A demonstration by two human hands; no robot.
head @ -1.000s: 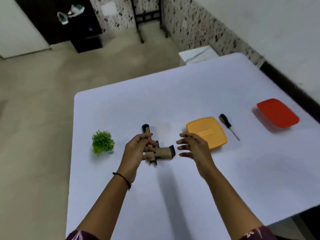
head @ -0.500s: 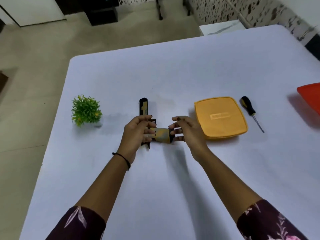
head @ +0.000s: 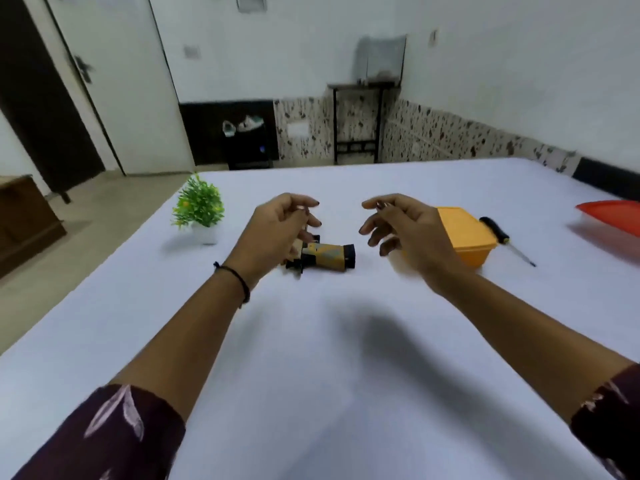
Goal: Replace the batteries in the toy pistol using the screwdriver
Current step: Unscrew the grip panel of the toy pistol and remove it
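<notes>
A white cloth-covered table (head: 311,358) fills the lower two thirds of the frame. At the right edge lies a flat red plastic lid (head: 613,216), and left of it, at centre right, a square orange plastic box with its lid on (head: 465,237). A small green artificial plant in a white pot (head: 199,207) stands at upper left of the tabletop.

The left hand (head: 277,230) hangs over the centre with fingers curled. Whether they grip anything is blurred, so I cannot tell. The right hand (head: 405,230) hovers beside it, fingers loosely spread and holding nothing.

The tan-and-black plastic toy pistol (head: 327,258) lies on the cloth just below and between the hands. Its visible grip runs across the frame, butt pointing right, and its far end is hidden behind the left hand.

The black-handled screwdriver with a yellow band (head: 495,227) lies just right of the orange box, tip towards lower right. It is beyond the right hand, so that hand is the nearer one to fetch it, probably while the left steadies the pistol.
</notes>
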